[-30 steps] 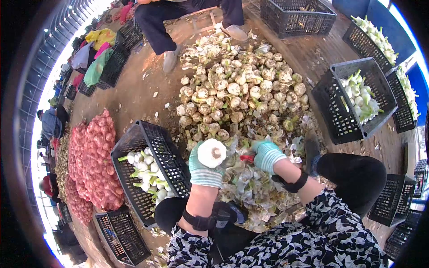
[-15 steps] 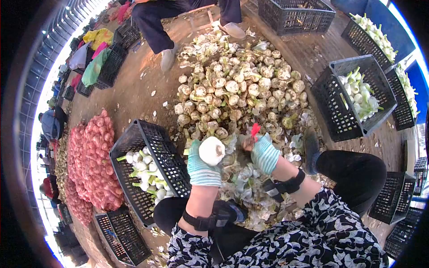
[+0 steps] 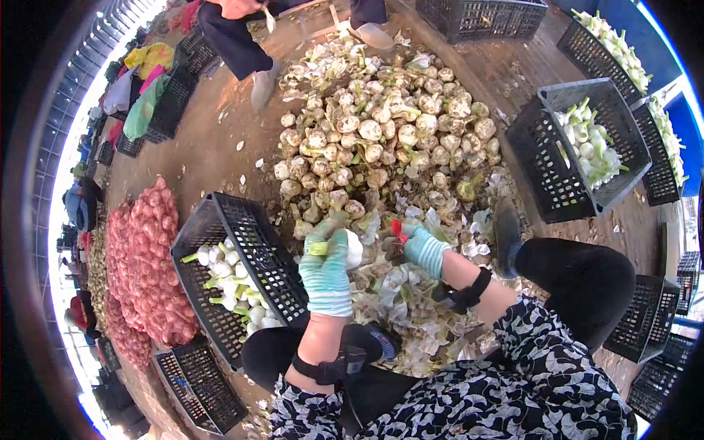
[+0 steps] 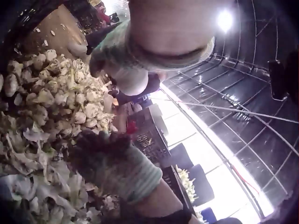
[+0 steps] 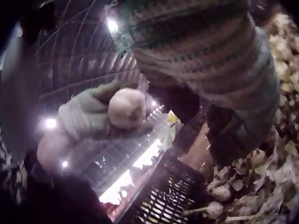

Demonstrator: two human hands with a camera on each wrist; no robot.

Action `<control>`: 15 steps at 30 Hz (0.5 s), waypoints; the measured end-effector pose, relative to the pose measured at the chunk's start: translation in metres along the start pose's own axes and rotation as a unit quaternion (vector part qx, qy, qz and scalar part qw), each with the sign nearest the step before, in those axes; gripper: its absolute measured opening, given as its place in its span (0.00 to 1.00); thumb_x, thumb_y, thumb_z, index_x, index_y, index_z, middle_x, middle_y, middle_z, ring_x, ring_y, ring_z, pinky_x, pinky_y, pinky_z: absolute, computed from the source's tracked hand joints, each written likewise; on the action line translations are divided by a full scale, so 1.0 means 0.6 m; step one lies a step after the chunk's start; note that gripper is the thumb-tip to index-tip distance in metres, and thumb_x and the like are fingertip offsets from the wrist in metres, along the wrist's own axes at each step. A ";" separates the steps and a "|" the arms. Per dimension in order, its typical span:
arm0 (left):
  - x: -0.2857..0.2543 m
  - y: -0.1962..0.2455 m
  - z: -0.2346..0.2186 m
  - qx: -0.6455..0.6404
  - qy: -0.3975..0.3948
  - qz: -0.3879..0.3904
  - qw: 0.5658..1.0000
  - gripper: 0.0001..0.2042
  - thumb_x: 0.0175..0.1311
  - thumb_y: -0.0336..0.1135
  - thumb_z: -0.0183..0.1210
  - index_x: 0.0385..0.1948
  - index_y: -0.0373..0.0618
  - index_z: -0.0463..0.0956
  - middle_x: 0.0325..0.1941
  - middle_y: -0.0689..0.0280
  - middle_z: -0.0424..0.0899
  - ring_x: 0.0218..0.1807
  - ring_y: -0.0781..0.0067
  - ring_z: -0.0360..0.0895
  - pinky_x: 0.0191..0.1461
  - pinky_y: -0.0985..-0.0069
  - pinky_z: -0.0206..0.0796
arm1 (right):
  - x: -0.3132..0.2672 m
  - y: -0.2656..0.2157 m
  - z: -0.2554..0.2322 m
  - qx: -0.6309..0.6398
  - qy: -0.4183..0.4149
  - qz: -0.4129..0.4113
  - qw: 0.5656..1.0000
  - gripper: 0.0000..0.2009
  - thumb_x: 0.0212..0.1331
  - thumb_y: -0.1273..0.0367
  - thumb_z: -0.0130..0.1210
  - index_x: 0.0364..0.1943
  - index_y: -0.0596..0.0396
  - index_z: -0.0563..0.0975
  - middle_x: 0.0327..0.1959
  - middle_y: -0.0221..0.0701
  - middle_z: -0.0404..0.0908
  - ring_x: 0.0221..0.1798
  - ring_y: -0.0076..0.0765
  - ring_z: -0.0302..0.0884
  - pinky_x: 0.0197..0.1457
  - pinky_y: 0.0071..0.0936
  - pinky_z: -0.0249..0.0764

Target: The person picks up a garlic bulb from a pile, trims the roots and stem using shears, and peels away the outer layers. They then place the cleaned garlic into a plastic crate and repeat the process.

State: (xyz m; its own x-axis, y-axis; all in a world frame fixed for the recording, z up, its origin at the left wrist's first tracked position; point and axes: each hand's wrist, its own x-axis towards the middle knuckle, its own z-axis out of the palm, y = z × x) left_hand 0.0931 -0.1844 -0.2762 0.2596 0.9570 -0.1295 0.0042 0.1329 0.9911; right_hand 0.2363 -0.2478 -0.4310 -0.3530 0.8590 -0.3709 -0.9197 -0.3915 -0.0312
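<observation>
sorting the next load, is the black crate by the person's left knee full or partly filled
Partly filled. The crate holds white peeled bulbs only along its lower part; bare mesh wall shows above them.

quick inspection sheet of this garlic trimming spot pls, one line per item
surface: bare ground littered with peelings
job's things: peeled garlic bulb; red-handled tool
clutter: heap of untrimmed garlic; black crate of peeled bulbs; red net sacks
grippers: left hand holds the bulb; right hand has its grip on the tool
cables: nothing seen
surroundings: more crates; another seated person
</observation>
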 end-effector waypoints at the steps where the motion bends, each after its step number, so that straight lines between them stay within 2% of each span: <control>1: 0.003 -0.011 0.001 0.024 -0.020 0.024 0.999 0.11 0.57 0.33 0.51 0.39 0.40 0.71 0.38 0.65 0.76 0.36 0.77 0.72 0.40 0.81 0.66 | -0.001 0.007 0.006 -0.259 0.066 -0.044 0.963 0.11 0.50 0.75 0.45 0.39 0.55 0.72 0.27 0.28 0.75 0.28 0.28 0.68 0.30 0.22 0.65; 2: 0.012 -0.021 -0.008 0.055 -0.002 0.035 0.998 0.10 0.56 0.32 0.50 0.39 0.40 0.72 0.38 0.64 0.76 0.35 0.76 0.73 0.40 0.81 0.66 | -0.005 0.005 0.011 -0.499 0.131 -0.086 0.852 0.11 0.51 0.73 0.45 0.39 0.54 0.72 0.28 0.30 0.76 0.29 0.30 0.69 0.32 0.22 0.66; 3: 0.017 -0.001 -0.012 -0.001 0.018 -0.007 1.000 0.11 0.56 0.32 0.50 0.39 0.41 0.72 0.37 0.64 0.76 0.35 0.75 0.73 0.40 0.80 0.67 | -0.035 -0.007 0.070 -0.706 0.199 0.008 0.679 0.12 0.47 0.71 0.47 0.38 0.54 0.72 0.28 0.33 0.76 0.30 0.33 0.70 0.33 0.27 0.66; 4: 0.025 0.020 -0.026 -0.054 0.037 -0.050 0.997 0.11 0.56 0.32 0.50 0.40 0.41 0.71 0.35 0.64 0.76 0.34 0.73 0.73 0.40 0.80 0.67 | -0.019 -0.022 0.042 -0.782 0.169 0.048 0.598 0.15 0.43 0.69 0.50 0.39 0.54 0.73 0.31 0.39 0.76 0.32 0.39 0.72 0.36 0.31 0.68; 5: 0.060 0.009 -0.105 -0.240 -0.116 -0.064 0.962 0.12 0.56 0.33 0.49 0.40 0.40 0.71 0.36 0.63 0.75 0.36 0.72 0.73 0.41 0.78 0.67 | -0.021 -0.040 0.043 -0.804 0.208 0.045 0.555 0.15 0.42 0.70 0.51 0.38 0.54 0.73 0.32 0.40 0.76 0.33 0.43 0.73 0.36 0.33 0.68; 6: 0.091 -0.007 -0.165 -0.413 -0.258 -0.074 0.870 0.12 0.56 0.34 0.49 0.41 0.40 0.70 0.36 0.61 0.75 0.37 0.70 0.73 0.43 0.77 0.67 | -0.024 -0.060 0.044 -0.824 0.244 0.043 0.510 0.15 0.41 0.70 0.51 0.38 0.55 0.73 0.33 0.42 0.76 0.34 0.46 0.73 0.37 0.34 0.69; 7: 0.068 0.046 -0.126 -0.297 -0.019 0.029 0.954 0.14 0.55 0.31 0.50 0.43 0.40 0.68 0.37 0.61 0.74 0.37 0.68 0.72 0.41 0.72 0.67 | -0.028 -0.080 0.024 -0.805 0.323 -0.007 0.498 0.13 0.43 0.69 0.50 0.36 0.56 0.73 0.30 0.43 0.75 0.33 0.46 0.72 0.36 0.33 0.68; 8: 0.042 0.103 -0.096 -0.151 0.225 0.130 0.954 0.16 0.54 0.29 0.51 0.46 0.40 0.66 0.38 0.62 0.73 0.37 0.66 0.72 0.40 0.67 0.67 | -0.032 -0.102 -0.004 -0.780 0.396 -0.057 0.481 0.11 0.45 0.69 0.50 0.35 0.57 0.73 0.28 0.43 0.75 0.32 0.45 0.72 0.36 0.32 0.68; 9: 0.044 0.108 -0.101 0.135 0.315 0.210 0.916 0.17 0.53 0.28 0.52 0.47 0.40 0.65 0.41 0.61 0.71 0.43 0.66 0.69 0.47 0.69 0.62 | -0.025 -0.136 -0.042 -0.724 0.478 -0.106 0.486 0.12 0.44 0.68 0.52 0.35 0.56 0.73 0.29 0.44 0.74 0.35 0.47 0.72 0.37 0.34 0.68; 10: 0.047 0.111 -0.104 0.409 0.372 0.271 0.788 0.19 0.52 0.26 0.52 0.48 0.39 0.64 0.43 0.60 0.69 0.48 0.66 0.66 0.53 0.71 0.58 | -0.022 -0.166 -0.049 -0.660 0.554 -0.154 0.484 0.13 0.42 0.67 0.54 0.35 0.56 0.73 0.31 0.44 0.73 0.38 0.49 0.71 0.39 0.35 0.68; 11: 0.046 0.106 -0.089 0.315 0.342 0.252 0.849 0.22 0.50 0.24 0.55 0.49 0.37 0.63 0.50 0.59 0.65 0.55 0.68 0.58 0.60 0.74 0.48 | -0.022 -0.180 -0.057 -0.690 0.569 -0.181 0.410 0.16 0.41 0.68 0.55 0.38 0.54 0.72 0.34 0.43 0.72 0.40 0.49 0.70 0.41 0.36 0.67; 12: 0.045 0.095 -0.081 0.317 0.343 0.250 0.848 0.22 0.50 0.24 0.55 0.49 0.37 0.63 0.50 0.59 0.65 0.55 0.68 0.58 0.60 0.74 0.48 | -0.024 -0.191 -0.046 -0.716 0.578 -0.206 0.333 0.18 0.39 0.68 0.55 0.40 0.53 0.71 0.37 0.42 0.70 0.42 0.49 0.68 0.43 0.37 0.67; 13: 0.045 0.079 -0.076 0.273 0.249 0.204 0.906 0.21 0.49 0.24 0.55 0.49 0.37 0.64 0.50 0.60 0.66 0.54 0.69 0.59 0.59 0.74 0.49 | -0.015 -0.210 -0.050 -0.737 0.559 -0.144 0.351 0.23 0.40 0.70 0.54 0.47 0.50 0.67 0.47 0.40 0.66 0.48 0.49 0.65 0.48 0.37 0.65; 14: 0.046 0.066 -0.069 0.225 0.152 0.156 0.950 0.21 0.49 0.23 0.55 0.48 0.37 0.64 0.50 0.60 0.66 0.52 0.70 0.61 0.58 0.74 0.51 | -0.004 -0.221 -0.055 -0.739 0.556 -0.145 0.351 0.23 0.40 0.70 0.54 0.47 0.50 0.67 0.47 0.40 0.66 0.48 0.49 0.65 0.48 0.37 0.65; 15: 0.044 0.057 -0.058 0.210 0.111 0.126 0.963 0.20 0.49 0.23 0.55 0.47 0.36 0.66 0.48 0.61 0.68 0.50 0.71 0.64 0.54 0.77 0.54 | 0.011 -0.233 -0.067 -0.762 0.534 -0.120 0.347 0.21 0.41 0.71 0.53 0.45 0.52 0.67 0.49 0.41 0.65 0.50 0.48 0.64 0.49 0.37 0.65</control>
State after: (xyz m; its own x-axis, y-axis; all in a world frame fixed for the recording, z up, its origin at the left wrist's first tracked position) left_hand 0.0663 -0.1454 -0.2465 0.0907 0.9829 0.1604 0.3705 -0.1828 0.9107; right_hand 0.3697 -0.2008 -0.4665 0.7152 0.6340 -0.2942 0.5453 -0.7694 -0.3327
